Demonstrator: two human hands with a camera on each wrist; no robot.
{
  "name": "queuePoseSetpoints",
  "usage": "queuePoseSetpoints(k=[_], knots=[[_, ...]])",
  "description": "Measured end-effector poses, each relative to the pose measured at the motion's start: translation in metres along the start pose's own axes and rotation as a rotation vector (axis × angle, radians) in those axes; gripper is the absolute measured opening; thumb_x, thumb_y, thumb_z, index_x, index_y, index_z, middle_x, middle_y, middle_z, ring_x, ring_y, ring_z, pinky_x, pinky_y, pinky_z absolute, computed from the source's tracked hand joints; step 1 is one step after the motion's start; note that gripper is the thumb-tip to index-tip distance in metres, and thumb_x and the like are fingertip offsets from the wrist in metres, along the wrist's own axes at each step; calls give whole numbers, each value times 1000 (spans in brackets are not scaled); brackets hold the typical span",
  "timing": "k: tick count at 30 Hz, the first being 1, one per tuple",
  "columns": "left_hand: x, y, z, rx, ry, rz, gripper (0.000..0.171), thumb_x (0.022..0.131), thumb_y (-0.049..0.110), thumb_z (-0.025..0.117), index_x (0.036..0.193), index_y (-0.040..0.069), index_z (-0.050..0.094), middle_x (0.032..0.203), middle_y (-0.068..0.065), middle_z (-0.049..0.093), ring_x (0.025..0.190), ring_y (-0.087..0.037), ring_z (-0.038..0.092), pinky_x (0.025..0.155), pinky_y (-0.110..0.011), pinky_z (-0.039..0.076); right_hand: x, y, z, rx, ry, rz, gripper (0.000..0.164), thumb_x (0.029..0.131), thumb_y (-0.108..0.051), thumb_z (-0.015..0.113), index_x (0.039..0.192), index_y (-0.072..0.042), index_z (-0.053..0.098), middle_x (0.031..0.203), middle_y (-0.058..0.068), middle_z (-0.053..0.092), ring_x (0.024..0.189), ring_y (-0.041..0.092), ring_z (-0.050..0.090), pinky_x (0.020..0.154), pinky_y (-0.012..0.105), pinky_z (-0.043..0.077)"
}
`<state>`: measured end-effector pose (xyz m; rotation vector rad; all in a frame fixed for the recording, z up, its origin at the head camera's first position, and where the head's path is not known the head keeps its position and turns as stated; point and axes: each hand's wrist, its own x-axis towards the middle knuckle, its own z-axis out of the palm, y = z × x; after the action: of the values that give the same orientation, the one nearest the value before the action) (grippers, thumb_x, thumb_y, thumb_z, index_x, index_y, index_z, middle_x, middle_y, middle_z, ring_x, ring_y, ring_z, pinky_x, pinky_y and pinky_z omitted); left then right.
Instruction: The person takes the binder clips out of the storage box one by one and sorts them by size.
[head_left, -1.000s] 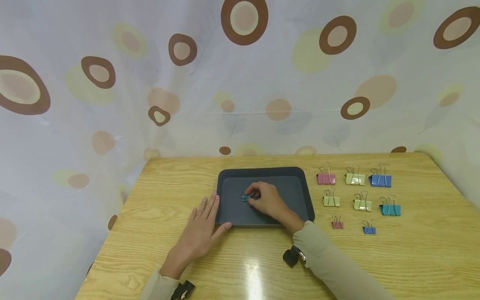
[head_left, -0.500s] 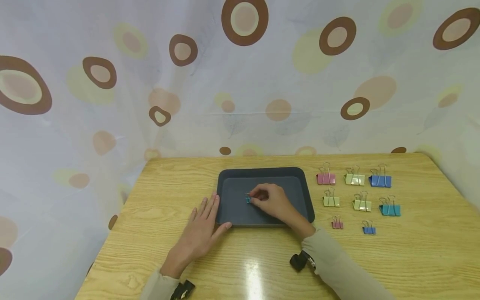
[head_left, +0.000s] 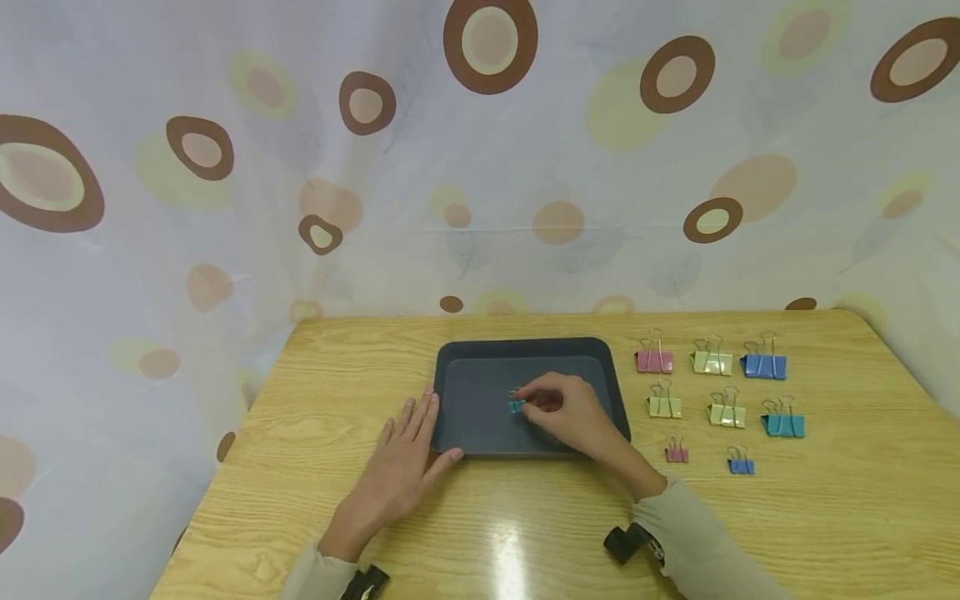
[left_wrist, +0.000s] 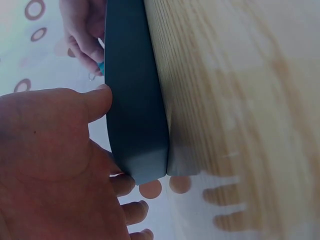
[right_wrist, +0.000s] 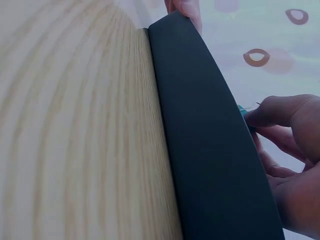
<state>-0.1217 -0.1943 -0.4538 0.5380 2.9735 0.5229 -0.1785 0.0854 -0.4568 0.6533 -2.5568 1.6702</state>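
A small teal binder clip (head_left: 516,406) is pinched between the thumb and fingers of my right hand (head_left: 572,414), over the middle of a dark grey tray (head_left: 480,448). In the right wrist view a bit of the teal clip (right_wrist: 243,110) shows past the tray wall, at the thumb tip. My left hand (head_left: 397,467) lies with straight, spread fingers at the tray's left front corner. The left wrist view has its thumb and fingertips touching the tray's outer wall (left_wrist: 132,100).
Right of the tray, binder clips stand in rows on the wooden table (head_left: 847,500). They include a large pink clip (head_left: 655,362), a large blue clip (head_left: 764,367), a teal clip (head_left: 783,425), a small pink clip (head_left: 677,455) and a small blue clip (head_left: 741,467). A patterned curtain hangs behind.
My right hand has moved right and slightly nearer across the tray, and the small teal binder clip has moved with it. The left hand has stayed at the tray's corner.
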Motion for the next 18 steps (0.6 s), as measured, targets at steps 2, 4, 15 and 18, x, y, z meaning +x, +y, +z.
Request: queuePoseSetpoints(k=[2, 4, 15, 18], knots=[[0, 0, 0, 1, 2, 1, 84, 107, 54, 47, 164, 2, 13, 171, -13, 8, 156, -40, 12, 121, -64, 16, -4, -1, -4, 15, 30, -10, 13, 92, 1, 72, 104, -3, 78, 105, 9, 74, 88, 20, 72, 75, 27, 60], [-1, 0, -1, -2, 1, 1, 84, 107, 53, 47, 164, 1, 14, 171, -14, 8, 155, -40, 12, 121, -64, 16, -8, -2, -9, 33, 59, -13, 13, 92, 1, 73, 103, -3, 78, 105, 9, 73, 88, 20, 72, 76, 27, 60], [0, 1, 0, 4, 10, 7, 84, 107, 52, 48, 163, 1, 14, 171, -14, 9, 155, -41, 13, 121, -64, 17, -33, -5, -39, 118, 56, 41, 11, 93, -6, 76, 104, -3, 77, 105, 11, 74, 93, 21, 73, 81, 25, 59], [0, 0, 0, 4, 10, 10, 84, 107, 53, 47, 163, 0, 14, 171, -14, 9, 155, -41, 13, 120, -65, 17, -41, -3, -46, 116, 55, 53, 9, 94, -4, 74, 103, -1, 75, 103, 12, 74, 89, 18, 72, 77, 25, 60]])
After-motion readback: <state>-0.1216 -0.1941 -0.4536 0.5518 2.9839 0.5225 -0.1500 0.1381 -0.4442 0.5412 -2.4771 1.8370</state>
